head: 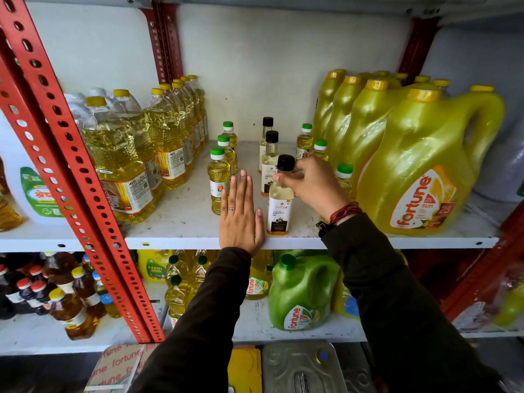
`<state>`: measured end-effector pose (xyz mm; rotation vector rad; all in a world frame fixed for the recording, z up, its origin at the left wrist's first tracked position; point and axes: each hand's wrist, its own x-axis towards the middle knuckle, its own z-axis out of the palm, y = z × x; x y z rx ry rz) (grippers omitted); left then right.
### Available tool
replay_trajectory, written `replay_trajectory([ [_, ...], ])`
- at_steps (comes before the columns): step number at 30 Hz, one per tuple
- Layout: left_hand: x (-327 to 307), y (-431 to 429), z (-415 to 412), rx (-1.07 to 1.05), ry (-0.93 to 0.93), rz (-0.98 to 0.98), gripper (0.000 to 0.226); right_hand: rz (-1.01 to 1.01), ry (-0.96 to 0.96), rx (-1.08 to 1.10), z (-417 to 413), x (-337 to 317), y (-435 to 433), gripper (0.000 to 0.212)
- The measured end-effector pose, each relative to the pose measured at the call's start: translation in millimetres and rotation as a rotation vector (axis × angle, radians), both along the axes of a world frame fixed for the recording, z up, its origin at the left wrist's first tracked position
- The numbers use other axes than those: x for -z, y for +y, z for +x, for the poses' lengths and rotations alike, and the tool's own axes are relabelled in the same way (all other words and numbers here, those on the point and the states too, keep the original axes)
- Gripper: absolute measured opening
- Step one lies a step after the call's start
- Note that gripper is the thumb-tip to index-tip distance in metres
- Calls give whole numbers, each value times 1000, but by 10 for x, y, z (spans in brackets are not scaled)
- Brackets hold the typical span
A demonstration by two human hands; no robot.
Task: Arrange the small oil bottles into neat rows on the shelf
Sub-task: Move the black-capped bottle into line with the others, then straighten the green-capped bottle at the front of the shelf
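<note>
Small oil bottles stand in three rows on the white shelf [184, 219]. On the left is a row of three green-capped bottles [219, 180]. In the middle, black-capped coconut oil bottles line up front to back. My right hand [309, 182] grips the neck of the front coconut oil bottle [279, 214], which stands upright near the shelf's front edge. Behind it are two more black-capped bottles [270, 157]. On the right is a row of green-capped bottles [344, 177], partly hidden by my right hand. My left hand [241, 219] lies flat, fingers together, between the left and middle rows.
Large clear oil bottles [122, 165] crowd the shelf's left side and yellow Fortune jugs [419, 177] fill the right. A red perforated upright [71, 165] crosses the left. The lower shelf holds a green jug [303, 296] and several bottles.
</note>
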<state>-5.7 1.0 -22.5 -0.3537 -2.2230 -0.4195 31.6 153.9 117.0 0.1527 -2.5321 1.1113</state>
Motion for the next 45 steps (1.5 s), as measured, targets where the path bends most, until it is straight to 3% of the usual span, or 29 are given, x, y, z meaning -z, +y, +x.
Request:
replay_trajectory([
  [14, -18, -108, 47, 52, -15, 11, 71, -35, -48, 32, 74, -21, 4, 52],
  [19, -13, -615, 84, -6, 9, 42, 70, -165, 92, 78, 210, -280, -105, 78],
  [25, 16, -1194, -10, -56, -4, 3, 70, -238, 262, -9, 168, -626, -536, 66],
  [35, 57, -1296, -57, -34, 3, -62, 72, 119, 52, -79, -665, -267, -1237, 38],
  [45, 71, -1296, -58, -33, 4, -77, 72, -21, 150, 36, -666, -116, -1297, 33],
])
